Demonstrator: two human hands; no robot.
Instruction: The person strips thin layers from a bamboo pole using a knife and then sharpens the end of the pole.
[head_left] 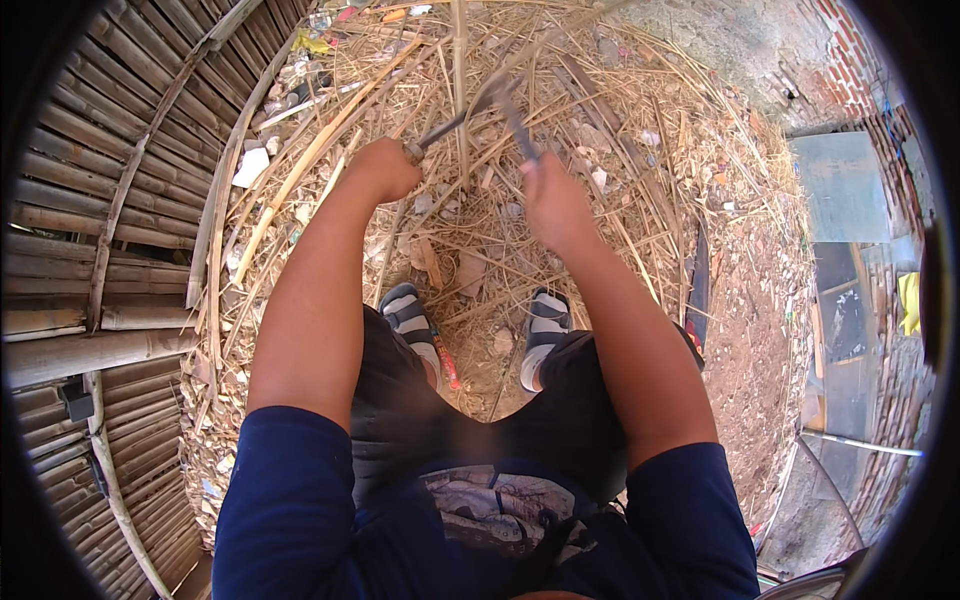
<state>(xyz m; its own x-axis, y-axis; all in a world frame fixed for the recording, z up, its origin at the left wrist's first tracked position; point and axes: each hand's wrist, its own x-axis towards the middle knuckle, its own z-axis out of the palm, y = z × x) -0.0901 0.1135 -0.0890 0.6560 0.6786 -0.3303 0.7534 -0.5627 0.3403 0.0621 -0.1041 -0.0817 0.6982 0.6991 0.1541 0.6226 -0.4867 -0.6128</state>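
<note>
My left hand (388,172) is closed round the handle of a dark metal-bladed tool (441,130), which points up and to the right. In my right hand (556,205) is what looks like a hammer (518,125), its dark shaft slanting up and left. Motion blurs its head near the far end of the left-hand tool; I cannot tell whether the two touch. An upright bamboo stick (461,60) passes beside the tools. Beneath both hands lies a litter of split bamboo strips and straw (500,215).
Bamboo-slat walling (120,150) rises on the left. A weathered wall with bare brick (845,70) and a grey panel (840,188) stand at the right. Long bamboo strips (300,175) and a white fragment (251,168) lie on the ground. My sandalled feet (407,315) are planted below the hands.
</note>
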